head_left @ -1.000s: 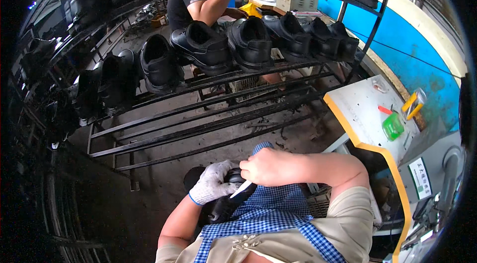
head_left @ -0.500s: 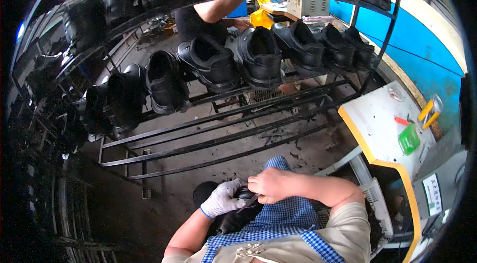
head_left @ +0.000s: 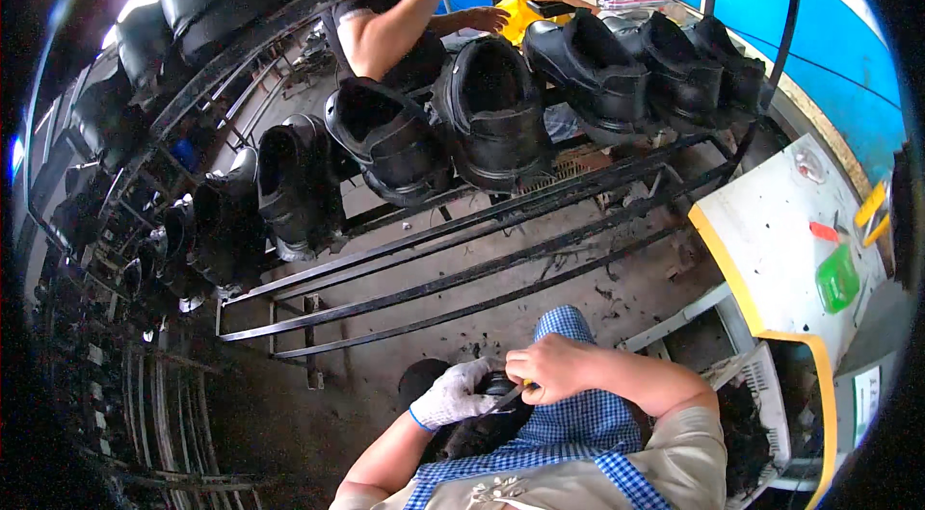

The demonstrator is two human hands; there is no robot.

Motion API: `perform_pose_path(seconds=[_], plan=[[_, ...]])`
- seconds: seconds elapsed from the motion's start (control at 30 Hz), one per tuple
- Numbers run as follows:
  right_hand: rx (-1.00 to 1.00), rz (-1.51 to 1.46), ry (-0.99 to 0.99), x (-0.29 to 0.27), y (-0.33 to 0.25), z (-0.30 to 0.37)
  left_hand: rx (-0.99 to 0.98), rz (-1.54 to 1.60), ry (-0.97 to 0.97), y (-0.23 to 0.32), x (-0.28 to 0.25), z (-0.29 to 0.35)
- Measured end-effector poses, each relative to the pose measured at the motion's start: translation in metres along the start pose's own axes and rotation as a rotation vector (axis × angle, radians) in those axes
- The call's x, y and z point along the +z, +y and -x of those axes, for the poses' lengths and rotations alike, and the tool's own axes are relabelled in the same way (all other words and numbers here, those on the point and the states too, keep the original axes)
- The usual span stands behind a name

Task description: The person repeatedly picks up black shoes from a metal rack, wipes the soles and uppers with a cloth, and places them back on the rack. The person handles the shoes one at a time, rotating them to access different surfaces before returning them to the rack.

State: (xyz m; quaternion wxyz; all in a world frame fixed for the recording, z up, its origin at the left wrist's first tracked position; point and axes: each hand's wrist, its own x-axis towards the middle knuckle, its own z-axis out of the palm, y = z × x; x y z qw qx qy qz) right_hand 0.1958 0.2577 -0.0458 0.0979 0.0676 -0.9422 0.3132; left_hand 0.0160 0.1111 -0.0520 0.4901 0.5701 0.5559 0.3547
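Observation:
My left hand (head_left: 457, 395), in a white knitted glove with a blue cuff edge, is closed around a black shoe (head_left: 496, 383) above my lap. Only part of the shoe shows; the glove and my other hand hide the rest. Bare and closed, my right hand (head_left: 551, 366) grips a knife (head_left: 510, 397) with a narrow grey blade and a bit of yellow handle showing. The blade lies against or just over the shoe's edge; I cannot tell if it touches. A blue checked apron (head_left: 578, 423) covers my lap.
Ahead stands a black metal rack (head_left: 462, 293) with several black shoes (head_left: 491, 115) on its shelf. Behind it a co-worker's arm (head_left: 395, 33) shows. To the right, a white table (head_left: 771, 221) with a yellow edge carries a green container (head_left: 837, 279). A white crate (head_left: 766, 394) stands below.
The view has shifted, so rack and table sit differently. My hands stay together at the shoe; more of the knife, including yellow handle, now shows. The co-worker's arm has risen.

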Motion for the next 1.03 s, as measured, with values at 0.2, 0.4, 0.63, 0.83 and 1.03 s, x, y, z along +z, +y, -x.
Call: perform_pose_path(seconds=[0.2, 0.4, 0.63, 0.83, 1.03], plan=[[0.030, -0.106, 0.071, 0.000, 0.009, 0.005, -0.090, -0.099, -0.035, -0.004, -0.002, -0.007], [0.109, -0.222, 0.161, 0.002, 0.014, 0.005, 0.034, 0.010, 0.004, -0.018, -0.004, 0.004], [0.222, -0.291, 0.464, -0.004, -0.017, -0.005, 0.013, 0.214, 0.544, 0.012, -0.034, 0.041], [0.075, -0.116, 0.396, -0.017, -0.057, -0.025, 0.191, 0.414, 0.689, 0.020, -0.026, 0.060], [0.007, 0.038, 0.238, -0.035, -0.084, -0.040, 0.234, 0.493, 0.643, 0.023, -0.022, 0.081]])
